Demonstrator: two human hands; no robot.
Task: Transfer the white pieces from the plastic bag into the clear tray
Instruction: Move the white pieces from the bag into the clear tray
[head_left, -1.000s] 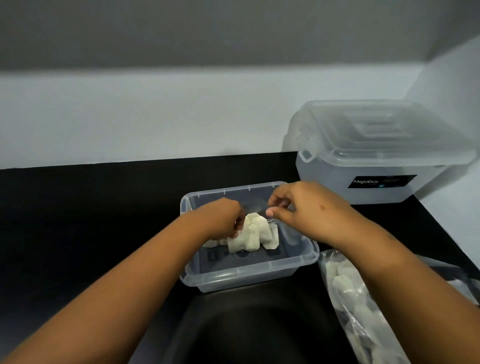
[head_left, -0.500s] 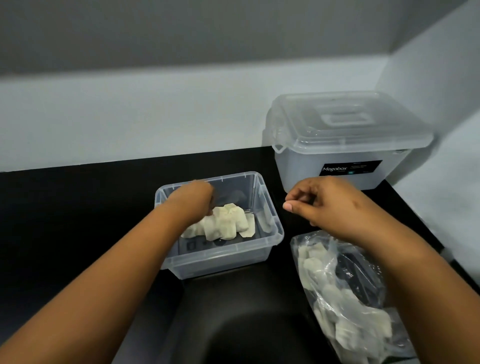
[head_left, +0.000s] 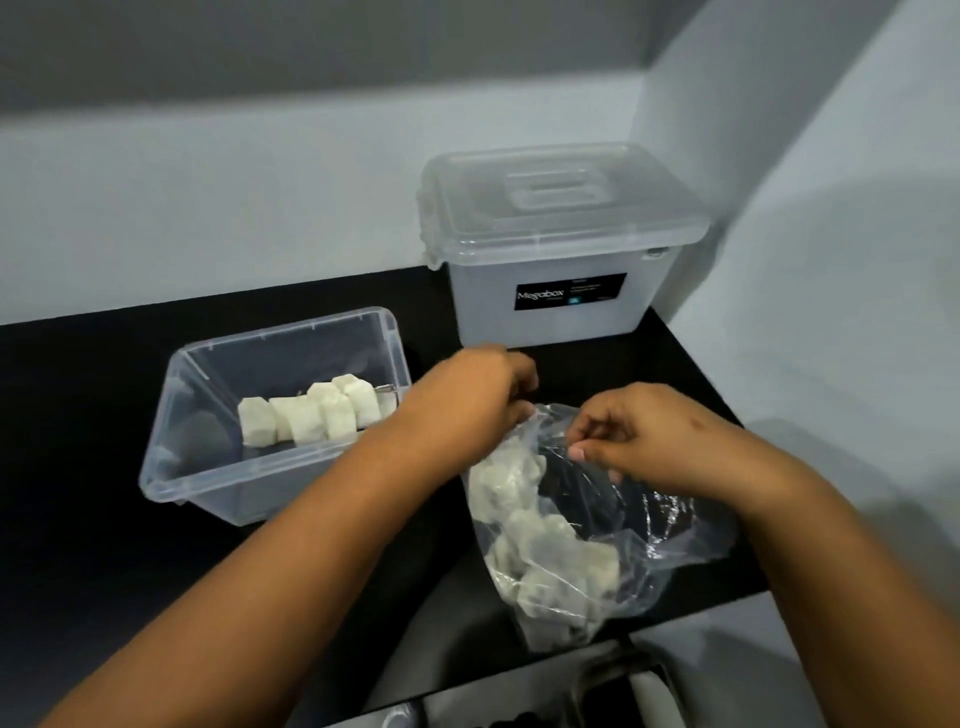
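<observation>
The clear tray (head_left: 187, 467) stands on the black counter at the left and holds several white pieces (head_left: 311, 415) in a row. To its right lies the clear plastic bag (head_left: 670, 535) with several more white pieces (head_left: 540, 545) inside. My left hand (head_left: 467, 395) grips the bag's mouth at its far left edge. My right hand (head_left: 644, 436) pinches the film at the mouth's right side. Both hands are at the bag, away from the tray.
A lidded translucent storage box (head_left: 556, 249) with a black label stands at the back right against the wall. The black counter (head_left: 78, 395) ends at the right wall. A dark rounded object sits at the near edge below the bag.
Both hands have left the tray and moved right to the bag's mouth. The view has shifted, so tray and box now sit further left.
</observation>
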